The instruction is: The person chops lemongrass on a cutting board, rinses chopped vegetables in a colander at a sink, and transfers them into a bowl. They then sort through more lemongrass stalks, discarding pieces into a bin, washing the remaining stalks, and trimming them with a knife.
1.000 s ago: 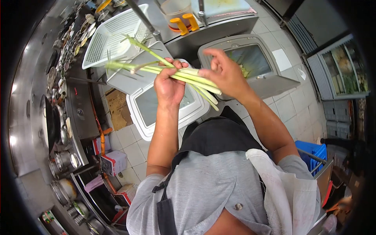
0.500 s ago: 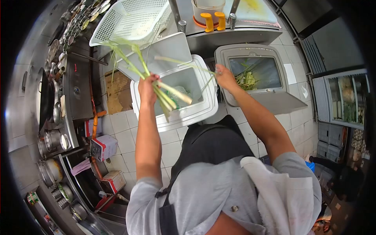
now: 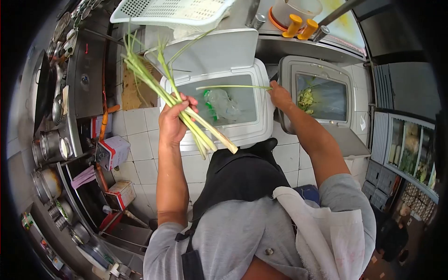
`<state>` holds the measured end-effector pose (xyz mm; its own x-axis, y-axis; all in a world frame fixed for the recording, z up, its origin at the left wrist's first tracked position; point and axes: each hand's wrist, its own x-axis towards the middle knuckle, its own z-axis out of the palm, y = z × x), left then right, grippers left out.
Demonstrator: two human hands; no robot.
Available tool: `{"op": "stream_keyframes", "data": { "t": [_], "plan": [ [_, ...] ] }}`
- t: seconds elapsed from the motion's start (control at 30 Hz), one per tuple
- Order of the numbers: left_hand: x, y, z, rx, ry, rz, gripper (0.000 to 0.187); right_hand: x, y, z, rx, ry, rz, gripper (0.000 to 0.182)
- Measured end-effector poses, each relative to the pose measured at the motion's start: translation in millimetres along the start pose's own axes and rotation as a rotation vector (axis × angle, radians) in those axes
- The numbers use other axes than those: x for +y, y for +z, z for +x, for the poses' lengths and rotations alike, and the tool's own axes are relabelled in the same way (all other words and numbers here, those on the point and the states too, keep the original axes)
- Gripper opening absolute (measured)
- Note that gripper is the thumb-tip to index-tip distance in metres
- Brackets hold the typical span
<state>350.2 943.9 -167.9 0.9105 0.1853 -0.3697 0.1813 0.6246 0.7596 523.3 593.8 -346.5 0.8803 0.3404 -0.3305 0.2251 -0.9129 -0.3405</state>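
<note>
My left hand [image 3: 175, 120] is closed around a bunch of long green stalks [image 3: 156, 86], leafy at the far end and pale at the near end. To the right, my right hand [image 3: 281, 96] pinches one thin stalk [image 3: 233, 86], which points left across the opening of a white bin [image 3: 265, 100]. Inside that bin lies clear plastic with a green part [image 3: 224, 106]. Beside my right hand, a grey bin [image 3: 288, 70] stands open, with green leafy scraps [image 3: 306, 99] in it.
A white perforated basket [image 3: 172, 11] sits beyond the white bin. Orange handles [image 3: 293, 25] stand beside a round tub [image 3: 298, 9] on a metal counter. Boxes [image 3: 113, 152] and stacked pans [image 3: 49, 142] are at the left, a glass-fronted fridge [image 3: 408, 149] at the right.
The view has shifted, so the bins and basket sit differently in it. My left hand still holds the bunch. The stalk in my right hand now lies nearly level, pointing left.
</note>
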Motion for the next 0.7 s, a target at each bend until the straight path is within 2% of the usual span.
{"op": "stream_keyframes", "data": {
  "t": [0.03,0.13,0.23,0.3,0.37,0.4,0.43,0.47,0.53,0.67,0.7],
  "plan": [
    [5,8,0,-0.023,0.003,0.011,0.013,-8,-5,2,-0.03,-0.003,-0.077,0.019],
    [19,30,1,-0.102,-0.004,0.084,0.013,-48,-57,-10,0.05,-0.333,-0.109,0.011],
    [13,46,10,-0.134,-0.013,0.165,0.027,-110,-130,-23,0.285,-0.746,-0.165,0.01],
    [8,65,17,-0.181,0.049,0.276,0.036,-149,-185,-37,0.278,-0.871,-0.173,0.011],
    [-2,90,20,-0.218,0.096,0.226,0.043,-170,-216,-43,0.373,-0.95,-0.126,0.012],
    [-8,104,19,-0.238,0.118,0.199,0.047,-177,-228,-46,0.397,-0.947,-0.114,0.014],
    [-8,123,14,-0.265,0.161,0.235,0.025,-182,-237,-49,0.419,-0.941,-0.102,0.016],
    [-12,133,12,-0.306,0.149,0.218,0.025,-182,-244,-56,0.441,-0.937,-0.088,0.018],
    [-18,150,11,-0.381,0.128,0.188,0.024,-172,-245,-70,0.66,-0.93,0.015,0.024],
    [-26,172,10,-0.274,0.221,0.081,0.023,-136,-231,-116,1.053,-0.782,0.255,0.036],
    [-25,177,10,-0.261,0.24,0.033,0.023,-127,-223,-141,0.929,-0.696,0.27,0.032]
  ]
}}
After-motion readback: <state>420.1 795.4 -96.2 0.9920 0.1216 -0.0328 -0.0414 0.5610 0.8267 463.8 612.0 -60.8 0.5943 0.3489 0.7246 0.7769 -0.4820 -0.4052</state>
